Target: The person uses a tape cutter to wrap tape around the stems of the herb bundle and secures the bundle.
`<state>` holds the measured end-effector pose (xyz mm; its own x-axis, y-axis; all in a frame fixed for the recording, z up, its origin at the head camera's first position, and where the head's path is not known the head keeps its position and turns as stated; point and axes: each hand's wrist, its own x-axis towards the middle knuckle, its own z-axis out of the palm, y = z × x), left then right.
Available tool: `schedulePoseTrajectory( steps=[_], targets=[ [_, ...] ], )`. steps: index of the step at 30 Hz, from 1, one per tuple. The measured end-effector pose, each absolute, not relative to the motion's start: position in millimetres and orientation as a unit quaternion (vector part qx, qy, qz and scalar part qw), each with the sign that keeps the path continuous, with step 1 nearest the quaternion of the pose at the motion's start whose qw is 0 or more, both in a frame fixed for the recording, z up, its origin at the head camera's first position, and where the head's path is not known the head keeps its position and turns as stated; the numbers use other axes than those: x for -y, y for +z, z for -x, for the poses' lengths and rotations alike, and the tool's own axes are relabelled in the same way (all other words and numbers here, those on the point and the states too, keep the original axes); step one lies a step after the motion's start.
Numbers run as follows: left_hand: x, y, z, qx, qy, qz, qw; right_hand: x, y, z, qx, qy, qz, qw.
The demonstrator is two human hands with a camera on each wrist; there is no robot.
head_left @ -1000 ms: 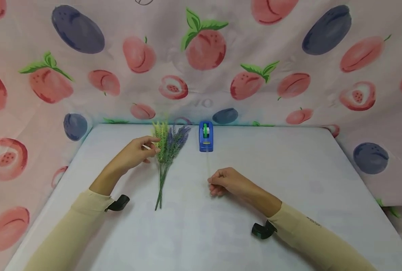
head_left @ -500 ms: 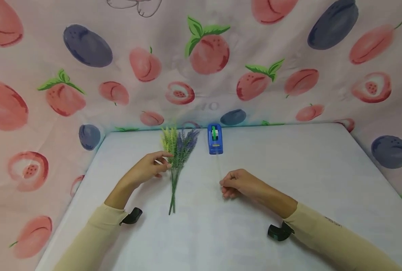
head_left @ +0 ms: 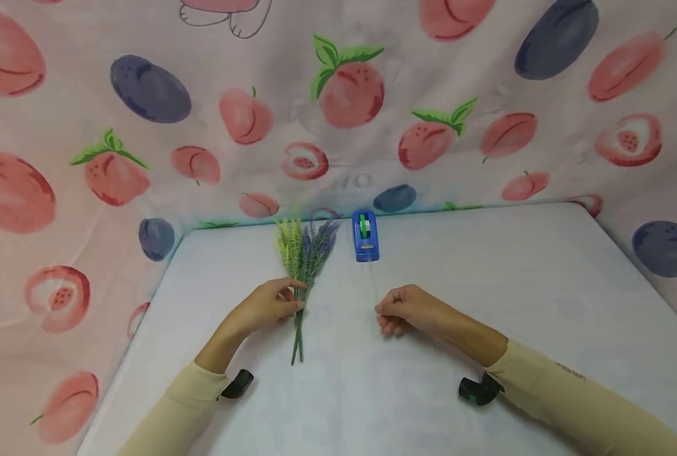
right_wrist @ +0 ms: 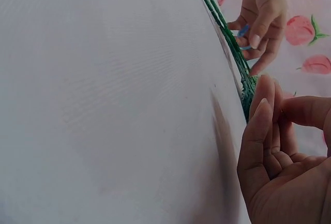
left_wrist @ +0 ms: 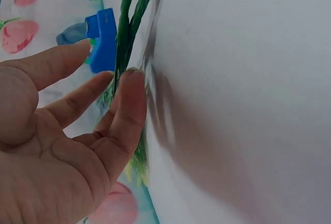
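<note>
"So, far left first — what's there?"

"Left hand (head_left: pixel 271 304): thumb and fingers apart, loosely bent, tips at the green stems (head_left: pixel 298 324). Touching or just beside, can't tell. Not clamped on them."

"And the stems belong to?"

"Flower bunch (head_left: pixel 308 250), yellow heads on the left, purple on the right, lying on the white table (head_left: pixel 486 272). Heads toward the back edge, stem ends toward the person."

"Next along?"

"Blue tape dispenser (head_left: pixel 366 253), near the back edge, apart from the flowers. Faint strip of tape (head_left: pixel 373 282) runs from its front to the right hand (head_left: pixel 411 309), thumb and fingertips together, pinching the end."

"How far along, then?"

"Early, I'd judge. Done: flowers laid together, a length of tape drawn out. Remaining: the strip looks joined to the dispenser, and no tape shows on the stems — nothing fastened, as far as I can see."
</note>
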<state>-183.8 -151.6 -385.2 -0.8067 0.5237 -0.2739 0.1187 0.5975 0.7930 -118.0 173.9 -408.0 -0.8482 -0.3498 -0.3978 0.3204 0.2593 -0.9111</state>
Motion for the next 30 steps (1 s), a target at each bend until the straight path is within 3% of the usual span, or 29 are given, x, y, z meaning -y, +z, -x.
schedulePoseTrajectory(
  steps=[15, 30],
  targets=[
    [129.5, -398.9, 162.7, -0.897, 0.371, -0.138, 0.197, -173.1, -409.4, 116.8, -0.739, -0.617, 0.019, 0.269],
    [134.4, -396.2, 161.3, -0.805, 0.543, -0.059, 0.232, -174.3, -407.6, 118.7, -0.747, -0.602, 0.017, 0.281]
  ],
)
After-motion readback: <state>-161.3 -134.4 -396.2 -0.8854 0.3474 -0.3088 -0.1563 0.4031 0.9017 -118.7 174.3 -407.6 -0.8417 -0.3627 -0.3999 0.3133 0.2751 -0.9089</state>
